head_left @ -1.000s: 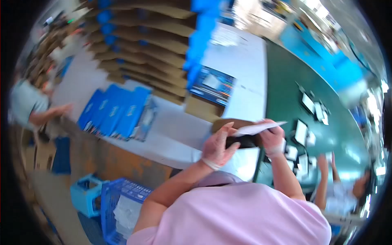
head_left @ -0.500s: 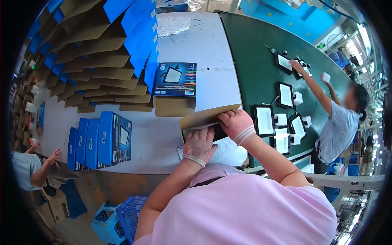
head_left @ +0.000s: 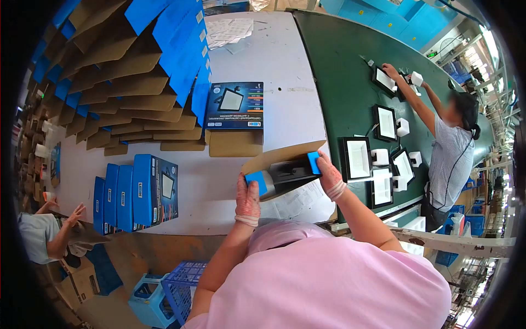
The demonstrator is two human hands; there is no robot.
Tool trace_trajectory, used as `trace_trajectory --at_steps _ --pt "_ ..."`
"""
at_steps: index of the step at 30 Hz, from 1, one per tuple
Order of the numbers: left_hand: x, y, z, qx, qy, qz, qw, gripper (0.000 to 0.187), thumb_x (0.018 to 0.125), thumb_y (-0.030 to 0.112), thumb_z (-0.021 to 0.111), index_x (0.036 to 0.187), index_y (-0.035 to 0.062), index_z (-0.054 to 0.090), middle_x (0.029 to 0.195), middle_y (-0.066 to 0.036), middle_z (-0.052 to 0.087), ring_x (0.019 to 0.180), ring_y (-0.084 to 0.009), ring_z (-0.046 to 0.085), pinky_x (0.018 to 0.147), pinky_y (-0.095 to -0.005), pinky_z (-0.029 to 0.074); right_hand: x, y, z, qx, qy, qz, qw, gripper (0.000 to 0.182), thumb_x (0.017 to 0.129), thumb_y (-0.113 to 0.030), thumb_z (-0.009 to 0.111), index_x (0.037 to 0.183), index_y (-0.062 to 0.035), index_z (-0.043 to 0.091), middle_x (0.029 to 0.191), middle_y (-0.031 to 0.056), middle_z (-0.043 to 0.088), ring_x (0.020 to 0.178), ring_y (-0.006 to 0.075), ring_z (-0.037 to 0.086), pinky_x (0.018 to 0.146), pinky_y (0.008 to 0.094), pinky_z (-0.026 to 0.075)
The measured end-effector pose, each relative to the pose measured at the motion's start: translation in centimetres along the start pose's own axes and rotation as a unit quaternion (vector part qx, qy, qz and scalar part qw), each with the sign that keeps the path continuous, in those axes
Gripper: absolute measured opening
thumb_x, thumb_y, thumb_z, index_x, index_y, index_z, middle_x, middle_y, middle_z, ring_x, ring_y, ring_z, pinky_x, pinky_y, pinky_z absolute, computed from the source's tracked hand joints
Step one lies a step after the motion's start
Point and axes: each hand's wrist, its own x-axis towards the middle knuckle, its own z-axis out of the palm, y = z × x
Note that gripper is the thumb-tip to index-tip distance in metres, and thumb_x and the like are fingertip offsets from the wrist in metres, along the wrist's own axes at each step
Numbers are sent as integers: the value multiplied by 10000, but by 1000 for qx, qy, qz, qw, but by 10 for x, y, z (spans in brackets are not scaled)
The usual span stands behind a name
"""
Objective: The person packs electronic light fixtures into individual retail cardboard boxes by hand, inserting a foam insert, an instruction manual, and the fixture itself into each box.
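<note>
An open cardboard box [head_left: 282, 155] is held between my gloved hands at the table's front edge, its brown lid flap raised at the far side. My left hand [head_left: 248, 202] grips the left end, with the thumb by the small blue end flap there. At the opposite end, my right hand [head_left: 331, 178] holds the box beside the other blue flap. Inside lies a black object [head_left: 291, 171], partly covered by the box walls; it looks like a floodlight. Below the box, printed paper sheets [head_left: 298, 204] lie on the white table.
Stacked open blue boxes [head_left: 181, 60] rise at the left, near a printed box [head_left: 234, 105]. Several closed boxes [head_left: 143, 189] stand at front left. Floodlights [head_left: 358, 159] lie on the green conveyor [head_left: 334, 71]. One co-worker [head_left: 452, 148] reaches over it; another person's arms [head_left: 60, 230] show far left.
My hands have moved from inside the box to its two ends, and the blue end flaps now show. The co-worker at the right has shifted a white piece downward.
</note>
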Motion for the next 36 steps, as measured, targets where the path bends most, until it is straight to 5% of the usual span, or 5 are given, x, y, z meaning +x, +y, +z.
trace_trajectory --at_steps 7,9,16,30,36 --pt "18 41 -2 83 -39 240 966 226 850 12 607 1068 71 618 1105 -98 612 1131 -262 551 1005 -375 413 8 -9 -3 -41 -83 -141 986 432 909 -85 572 1329 -48 476 1282 85 537 1181 165 508 1011 280 404" --pt "19 40 3 74 -42 278 957 233 770 -56 617 948 94 638 1025 -89 636 1086 -277 581 972 -390 448 -15 -92 13 -512 -118 -255 812 512 820 -56 662 1309 -67 512 1356 150 498 1285 309 459 1052 377 401" --pt "23 73 -8 255 -97 336 901 427 624 -60 679 1017 105 682 1076 -110 639 1030 -297 607 926 -372 493 -17 -138 35 -622 -302 -283 665 581 837 -419 624 1308 -95 517 1355 239 457 1216 449 439 1017 494 375" --pt "19 60 -2 282 -188 210 917 547 634 78 828 1140 216 673 1312 -141 485 1177 -340 479 1013 -419 435 -16 -113 33 -600 -230 -342 686 603 559 -185 774 1142 -106 641 1136 166 567 1037 375 509 912 466 444" --pt "-1 86 -5 513 -154 345 771 527 714 295 772 1219 285 623 1395 -112 439 1224 -347 425 1107 -493 321 -10 -102 22 -639 -238 -334 651 694 519 -213 816 1184 -139 630 1308 199 503 1153 406 466 966 490 417"
